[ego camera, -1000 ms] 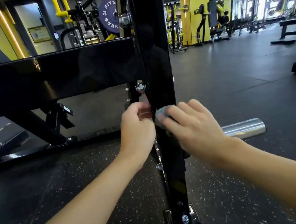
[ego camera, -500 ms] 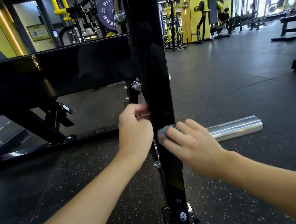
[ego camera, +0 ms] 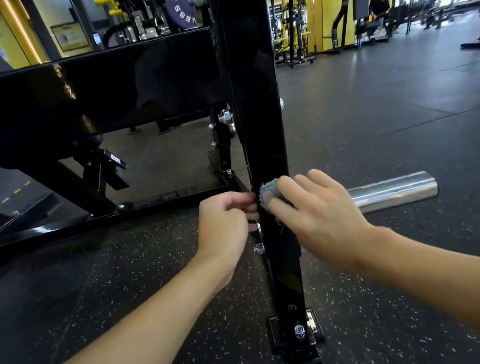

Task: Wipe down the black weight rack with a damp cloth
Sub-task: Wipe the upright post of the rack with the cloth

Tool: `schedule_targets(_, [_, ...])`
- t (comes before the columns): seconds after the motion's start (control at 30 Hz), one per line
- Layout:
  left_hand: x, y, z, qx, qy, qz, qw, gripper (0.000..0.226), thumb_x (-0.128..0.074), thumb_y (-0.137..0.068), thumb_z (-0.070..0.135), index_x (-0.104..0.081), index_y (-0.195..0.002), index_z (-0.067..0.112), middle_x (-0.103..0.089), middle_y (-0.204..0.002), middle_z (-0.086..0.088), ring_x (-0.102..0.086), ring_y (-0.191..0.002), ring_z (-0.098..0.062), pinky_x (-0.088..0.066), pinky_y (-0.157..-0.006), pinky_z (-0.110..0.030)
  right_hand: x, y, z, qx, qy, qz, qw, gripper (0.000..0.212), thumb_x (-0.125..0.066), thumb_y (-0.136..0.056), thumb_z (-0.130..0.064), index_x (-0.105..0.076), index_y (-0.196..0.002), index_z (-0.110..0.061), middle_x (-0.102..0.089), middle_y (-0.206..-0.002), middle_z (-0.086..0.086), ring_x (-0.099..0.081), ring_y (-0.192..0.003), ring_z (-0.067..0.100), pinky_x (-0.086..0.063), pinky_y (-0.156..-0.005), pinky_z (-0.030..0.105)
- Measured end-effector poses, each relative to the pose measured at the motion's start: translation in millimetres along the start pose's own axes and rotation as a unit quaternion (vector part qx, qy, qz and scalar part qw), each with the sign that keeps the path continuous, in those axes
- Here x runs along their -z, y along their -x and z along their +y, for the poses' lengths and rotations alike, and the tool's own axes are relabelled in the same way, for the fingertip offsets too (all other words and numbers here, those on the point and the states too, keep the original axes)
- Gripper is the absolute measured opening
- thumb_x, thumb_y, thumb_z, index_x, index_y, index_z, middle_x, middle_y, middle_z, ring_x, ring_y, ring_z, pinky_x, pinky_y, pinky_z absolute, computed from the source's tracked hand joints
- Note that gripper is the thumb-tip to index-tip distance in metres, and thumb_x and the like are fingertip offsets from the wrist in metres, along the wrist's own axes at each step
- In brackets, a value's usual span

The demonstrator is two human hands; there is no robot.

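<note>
While left fingers (ego camera: 237, 204) clench rack (ego camera: 253, 86); right fingers (ego camera: 282, 202) straight, pressing cloth (ego camera: 266, 191) onto it

Your single head-worn wide-angle camera looked forward and down from close range, the black rack upright (ego camera: 256, 101) running up mid-frame, your left hand (ego camera: 223, 226) and right hand (ego camera: 323, 214) reaching in from below, gym floor (ego camera: 411, 131) stretching behind.
</note>
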State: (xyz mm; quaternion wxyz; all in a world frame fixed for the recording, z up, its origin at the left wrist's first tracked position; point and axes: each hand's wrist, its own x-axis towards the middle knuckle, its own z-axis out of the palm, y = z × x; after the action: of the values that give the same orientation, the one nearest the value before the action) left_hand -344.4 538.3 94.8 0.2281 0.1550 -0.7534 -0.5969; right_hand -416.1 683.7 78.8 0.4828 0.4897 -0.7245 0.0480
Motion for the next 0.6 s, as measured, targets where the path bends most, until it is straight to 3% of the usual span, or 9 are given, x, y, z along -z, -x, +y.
schedule_targets(0.13, [-3.8,2.1,-1.0,0.007,0.009,0.019,1.0,0.048,-0.034,-0.084,-0.019,-0.071,-0.101,0.005,-0.072,-0.094,-0.013,-0.071,-0.087,-0.023,-0.059,-0.069,-0.027,-16.8,26.0,-16.9,0.098,-0.004,-0.075,0.992,0.026,-0.038,-0.09,-0.001,-0.063,-0.094,-0.009,-0.055,-0.092,0.008,-0.046,-0.062,0.023,-0.034,-0.061,0.035])
schedule_targets(0.3, [-3.4,1.4,-5.6,0.027,0.016,0.01,0.999,0.048,-0.036,-0.084,-0.017,-0.072,-0.104,0.008,-0.074,-0.095,-0.01,-0.072,-0.089,-0.022,-0.058,-0.077,-0.034,-15.7,14.6,-9.1,0.039,-0.013,-0.018,0.999,0.02,-0.047,-0.091,0.001,-0.065,-0.092,-0.006,-0.049,-0.086,0.009,-0.043,-0.059,0.025,-0.031,-0.058,0.036])
schedule_targets(0.43, [-4.2,4.3,-12.3,0.052,0.019,0.022,0.998,0.05,-0.031,-0.084,-0.017,-0.072,-0.091,0.01,-0.074,-0.094,-0.01,-0.072,-0.091,-0.023,-0.059,-0.074,-0.032,-23.3,44.7,-8.7,0.102,-0.003,-0.078,0.992,0.035,-0.032,-0.092,0.002,-0.066,-0.094,-0.007,-0.05,-0.094,0.008,-0.045,-0.06,0.023,-0.038,-0.057,0.035])
schedule_targets(0.6, [-8.6,12.7,-25.9,0.08,0.013,0.006,0.997,0.045,-0.034,-0.084,-0.018,-0.069,-0.097,0.007,-0.072,-0.096,-0.015,-0.071,-0.093,-0.029,-0.061,-0.078,-0.037,-32.6,39.5,-23.9,0.096,-0.017,-0.073,0.993,0.047,-0.018,-0.095,0.002,-0.064,-0.088,-0.007,-0.054,-0.088,0.009,-0.043,-0.056,0.022,-0.038,-0.054,0.035])
